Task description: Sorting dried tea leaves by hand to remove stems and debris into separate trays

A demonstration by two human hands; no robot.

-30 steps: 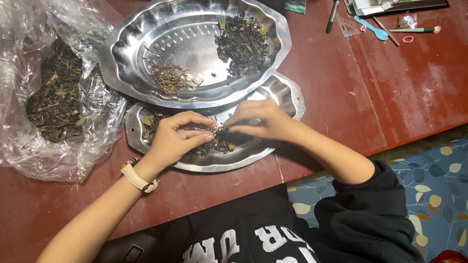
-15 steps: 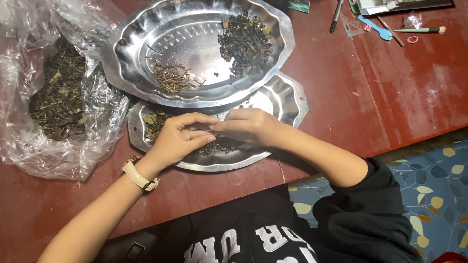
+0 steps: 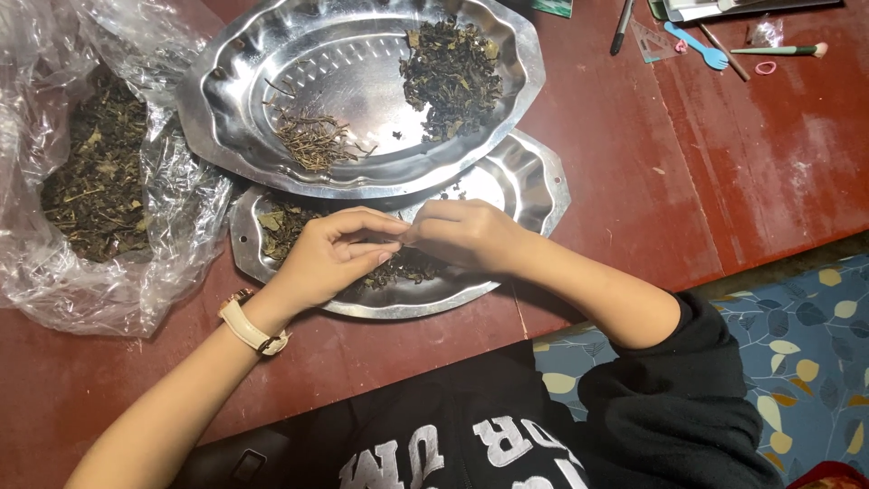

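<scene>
Now my left hand (image 3: 330,256) and right hand (image 3: 462,235) meet fingertip to fingertip, each grip pinching crumbly dried leaves (image 3: 403,264) over the lower scalloped steel tray (image 3: 529,186) on the red bench (image 3: 634,181).

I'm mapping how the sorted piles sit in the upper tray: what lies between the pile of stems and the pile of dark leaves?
In the head view, bare perforated metal of the upper tray separates the stems from the dark leaves, with a few stray crumbs.
</scene>
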